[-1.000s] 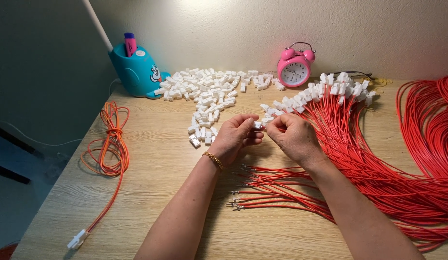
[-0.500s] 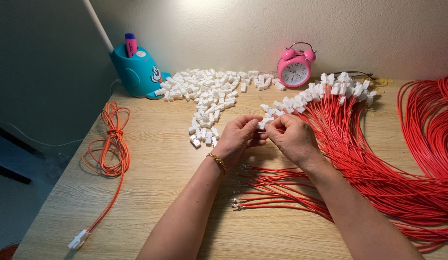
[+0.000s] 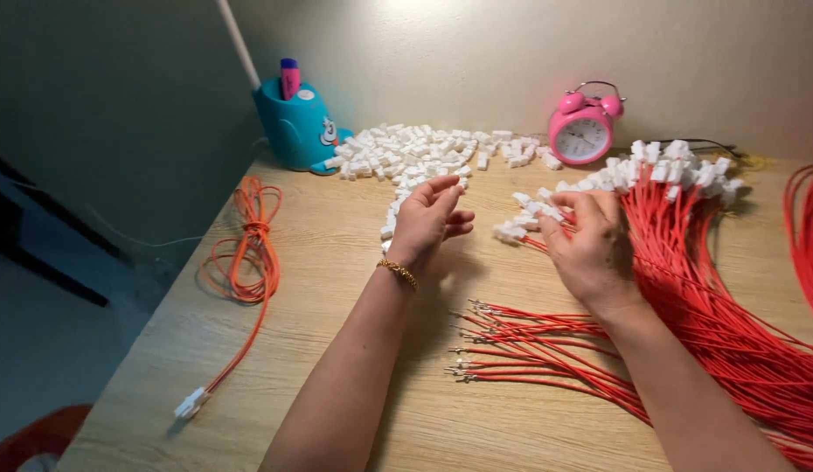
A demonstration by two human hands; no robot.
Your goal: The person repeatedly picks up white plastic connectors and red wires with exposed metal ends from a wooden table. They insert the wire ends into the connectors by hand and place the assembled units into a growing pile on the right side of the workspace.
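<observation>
While the left hand (image 3: 428,220) pinches a light, rigid white connector (image 3: 460,183) by its sides, right hand (image 3: 586,245) fingers clamp limp red wires (image 3: 686,262).

The red wires (image 3: 730,332) run off the right edge (their far ends unseen), partly hidden under the right hand (image 3: 590,249).

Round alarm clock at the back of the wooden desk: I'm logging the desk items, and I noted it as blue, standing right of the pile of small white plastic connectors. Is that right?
Not quite. The round alarm clock is pink, not blue, as the head view shows. It does stand at the back of the wooden desk, right of the pile of small white plastic connectors.
</observation>
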